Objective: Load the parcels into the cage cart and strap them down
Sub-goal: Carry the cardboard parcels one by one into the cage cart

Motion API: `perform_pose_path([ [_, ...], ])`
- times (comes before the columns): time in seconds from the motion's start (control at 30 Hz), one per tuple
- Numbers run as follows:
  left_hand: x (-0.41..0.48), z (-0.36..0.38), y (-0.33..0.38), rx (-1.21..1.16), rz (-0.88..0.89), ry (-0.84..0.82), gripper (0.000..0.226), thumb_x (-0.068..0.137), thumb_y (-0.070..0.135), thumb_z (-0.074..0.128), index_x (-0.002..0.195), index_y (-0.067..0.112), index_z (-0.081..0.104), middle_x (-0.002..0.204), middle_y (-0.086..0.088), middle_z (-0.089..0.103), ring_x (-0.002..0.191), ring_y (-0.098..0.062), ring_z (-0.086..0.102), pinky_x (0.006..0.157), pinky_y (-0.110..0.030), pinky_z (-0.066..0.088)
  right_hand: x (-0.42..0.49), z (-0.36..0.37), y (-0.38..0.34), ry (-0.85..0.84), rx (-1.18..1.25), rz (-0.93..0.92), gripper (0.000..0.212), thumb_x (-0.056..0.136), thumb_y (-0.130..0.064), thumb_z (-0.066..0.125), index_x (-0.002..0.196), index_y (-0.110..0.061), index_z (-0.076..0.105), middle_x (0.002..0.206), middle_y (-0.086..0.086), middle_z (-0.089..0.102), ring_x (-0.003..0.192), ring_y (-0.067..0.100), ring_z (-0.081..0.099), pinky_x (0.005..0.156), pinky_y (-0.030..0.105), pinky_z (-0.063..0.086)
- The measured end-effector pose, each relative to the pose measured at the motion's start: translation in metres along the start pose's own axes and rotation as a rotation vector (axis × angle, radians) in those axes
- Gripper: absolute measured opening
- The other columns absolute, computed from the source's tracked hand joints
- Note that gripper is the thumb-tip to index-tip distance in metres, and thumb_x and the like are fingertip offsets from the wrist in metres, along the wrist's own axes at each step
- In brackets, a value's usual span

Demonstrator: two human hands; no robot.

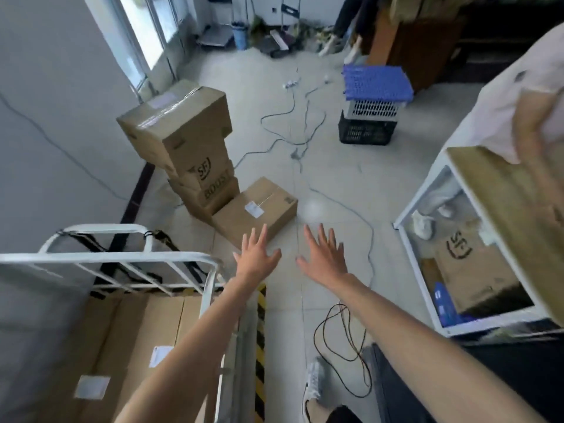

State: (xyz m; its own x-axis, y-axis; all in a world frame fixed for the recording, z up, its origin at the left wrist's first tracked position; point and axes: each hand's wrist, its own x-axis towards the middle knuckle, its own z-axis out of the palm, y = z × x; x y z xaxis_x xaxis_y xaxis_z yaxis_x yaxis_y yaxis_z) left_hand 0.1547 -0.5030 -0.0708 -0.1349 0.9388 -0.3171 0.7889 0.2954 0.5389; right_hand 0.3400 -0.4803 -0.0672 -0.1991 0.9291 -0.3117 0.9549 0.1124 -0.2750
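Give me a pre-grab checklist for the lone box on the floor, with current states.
1. Hands free: left hand and right hand open, holding nothing: ok.
2. Box flaps shut, nothing on top: ok.
3. Stack beside it steady: its top sits skewed: not ok.
4. No trip hazards: cable loops by the shoe: not ok.
5. Room in cart: partly loaded, free space hidden: cannot tell.
6. Straps at hand: hang on the cart rail: ok.
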Motion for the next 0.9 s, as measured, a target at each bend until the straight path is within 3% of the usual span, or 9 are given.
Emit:
perform_pose_path([
  [0.33, 0.157, -0.002, 0.080, 0.013, 0.003, -0.003, 0.077, 0.098, 0.048, 0.052, 0.160, 0.031, 0.010, 0.168, -0.003, 0.009, 0.155, -0.029, 0.000, 0.114, -0.072, 0.008, 0.144, -0.077, 0.069, 0.020, 0.092, 0.059, 0.080, 0.097, -0.049, 0.043, 0.160, -0.031, -0.004, 0.169, 0.010, -0.010, 0.154, 0.036, -0.008, 0.120, 0.059, 0.007],
  [0.9, 0.464, -0.051, 0.059, -0.118, -0.250, -0.075, 0.077, 0.094, 0.042, 0.054, 0.159, 0.032, 0.014, 0.167, -0.008, 0.012, 0.155, -0.026, 0.002, 0.114, -0.072, 0.010, 0.481, -0.099, 0.007, -0.171, 0.058, -0.001, 0.083, 0.094, -0.049, 0.045, 0.160, -0.028, 0.000, 0.169, 0.012, -0.004, 0.154, 0.035, 0.001, 0.121, 0.057, 0.012],
])
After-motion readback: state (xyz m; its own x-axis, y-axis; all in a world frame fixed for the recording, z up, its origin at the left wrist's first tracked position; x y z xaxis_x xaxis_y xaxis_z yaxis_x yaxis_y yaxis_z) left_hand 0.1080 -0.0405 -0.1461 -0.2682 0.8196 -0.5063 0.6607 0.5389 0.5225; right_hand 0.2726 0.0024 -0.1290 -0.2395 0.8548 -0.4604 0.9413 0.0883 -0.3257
